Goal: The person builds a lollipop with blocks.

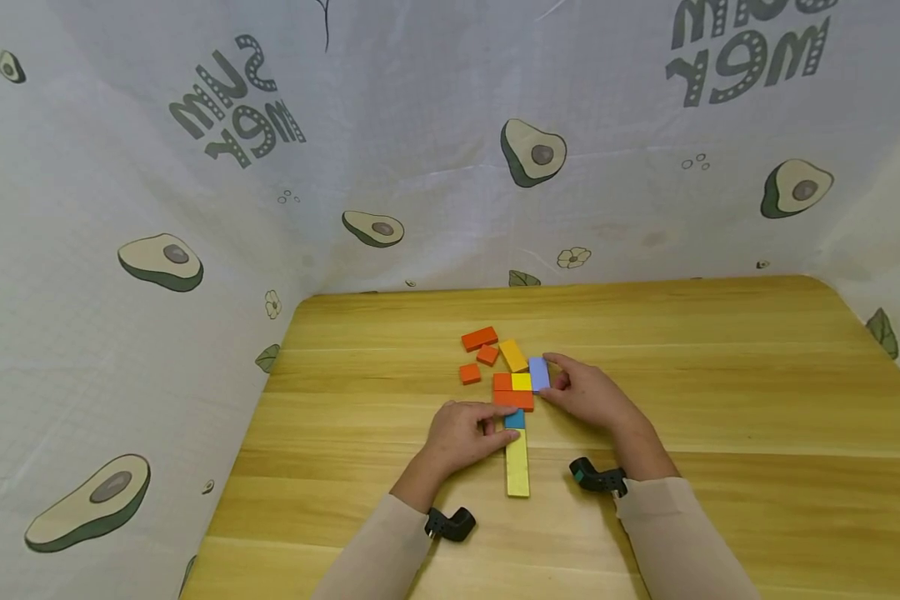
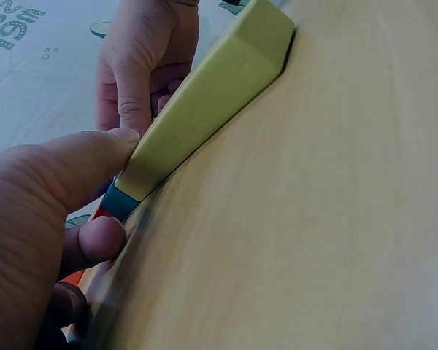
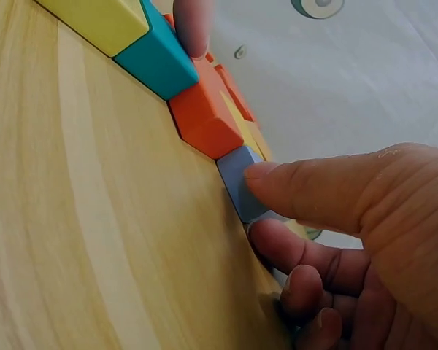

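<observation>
Flat colored blocks lie joined on the table. My right hand [image 1: 588,393] pinches a periwinkle block [image 1: 539,374] by its near and far ends, at the right side of a small yellow block [image 1: 521,382]. A long orange block [image 1: 513,401] and a small orange block [image 1: 502,382] adjoin the yellow one. My left hand [image 1: 461,437] has thumb and index finger about a small blue block [image 1: 514,419], below the long orange block. Its thumb touches the end of a long pale yellow block [image 1: 517,467], which meets the blue one. In the right wrist view the periwinkle block [image 3: 237,182] touches the orange block.
An amber block [image 1: 513,356] leans at an angle behind the joined blocks. To its left lie an orange bar [image 1: 480,337] and two small orange blocks [image 1: 487,356]. A white avocado-print cloth [image 1: 435,150] hangs behind and left of the wooden table [image 1: 330,467].
</observation>
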`<state>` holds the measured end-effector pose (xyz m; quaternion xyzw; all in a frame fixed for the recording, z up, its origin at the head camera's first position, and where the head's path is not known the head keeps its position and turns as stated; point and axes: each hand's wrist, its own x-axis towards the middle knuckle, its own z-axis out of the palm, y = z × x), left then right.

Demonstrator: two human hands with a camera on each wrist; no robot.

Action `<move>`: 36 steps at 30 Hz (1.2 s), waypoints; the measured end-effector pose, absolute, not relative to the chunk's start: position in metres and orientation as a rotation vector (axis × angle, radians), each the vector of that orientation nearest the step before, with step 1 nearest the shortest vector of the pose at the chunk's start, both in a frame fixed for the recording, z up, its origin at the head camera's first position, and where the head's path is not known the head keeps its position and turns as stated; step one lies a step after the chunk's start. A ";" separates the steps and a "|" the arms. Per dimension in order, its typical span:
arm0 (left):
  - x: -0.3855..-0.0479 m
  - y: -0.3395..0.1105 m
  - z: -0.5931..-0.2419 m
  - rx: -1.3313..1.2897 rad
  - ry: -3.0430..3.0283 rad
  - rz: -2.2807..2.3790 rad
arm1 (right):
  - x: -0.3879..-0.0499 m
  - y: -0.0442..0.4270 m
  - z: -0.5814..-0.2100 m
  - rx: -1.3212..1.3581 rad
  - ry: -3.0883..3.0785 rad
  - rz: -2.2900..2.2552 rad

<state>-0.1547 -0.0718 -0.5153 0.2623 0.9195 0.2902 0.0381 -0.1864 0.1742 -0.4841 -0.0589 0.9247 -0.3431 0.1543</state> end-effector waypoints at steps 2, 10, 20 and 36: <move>-0.155 -0.072 -0.515 0.802 2.818 0.899 | -0.187 0.173 -0.484 -0.172 2.653 -0.979; -0.155 -0.071 -0.516 0.794 2.818 0.904 | -0.187 0.174 -0.484 -0.135 2.672 -0.977; -0.156 -0.070 -0.515 0.763 2.744 1.008 | -0.187 0.176 -0.487 -0.110 2.680 -0.964; -0.242 -0.074 -0.493 0.423 3.068 0.896 | -0.188 0.172 -0.487 -0.073 2.706 -0.936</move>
